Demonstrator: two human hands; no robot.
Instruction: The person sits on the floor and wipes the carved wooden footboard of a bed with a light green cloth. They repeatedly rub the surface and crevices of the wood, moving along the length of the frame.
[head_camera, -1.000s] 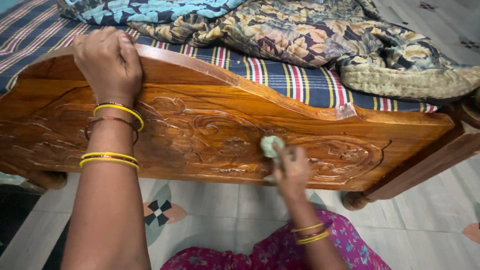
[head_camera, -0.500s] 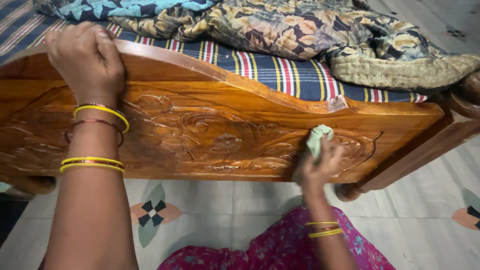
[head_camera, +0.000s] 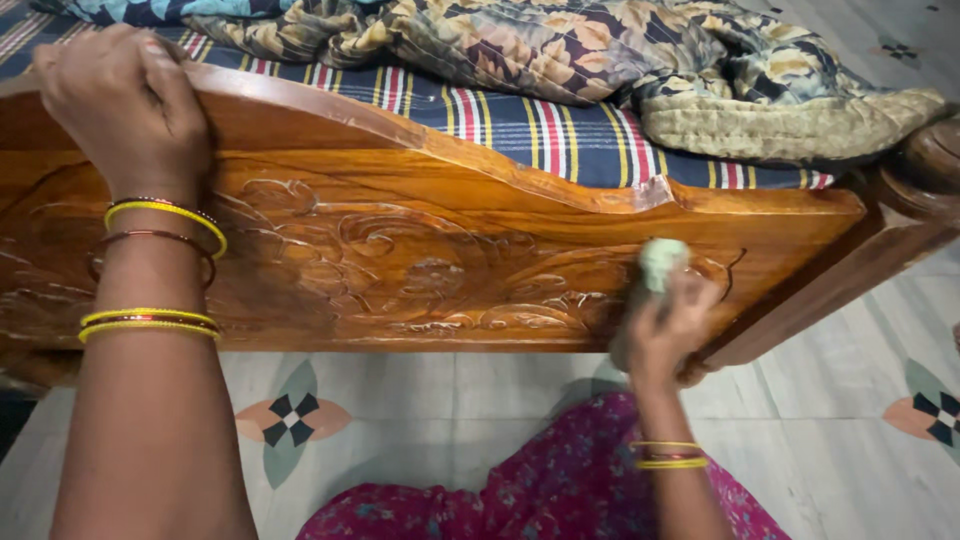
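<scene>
A carved wooden footboard (head_camera: 430, 250) of a bed runs across the view. My left hand (head_camera: 120, 105) grips its curved top edge at the far left, fingers wrapped over the rim. My right hand (head_camera: 668, 325) holds a small pale green cloth (head_camera: 660, 262) and presses it against the carved panel near the board's right end. Both wrists wear yellow and red bangles.
A striped blue mattress cover (head_camera: 560, 130) lies behind the footboard, with a floral quilt (head_camera: 640, 60) bunched on it. A rounded bedpost (head_camera: 925, 160) stands at the right. Below is a pale tiled floor (head_camera: 820, 440) with patterned motifs, and my pink floral garment (head_camera: 540, 490) at the bottom.
My right hand has slid the cloth along the carved panel from the middle toward the right end. My left hand stays on the top edge; the view has shifted right.
</scene>
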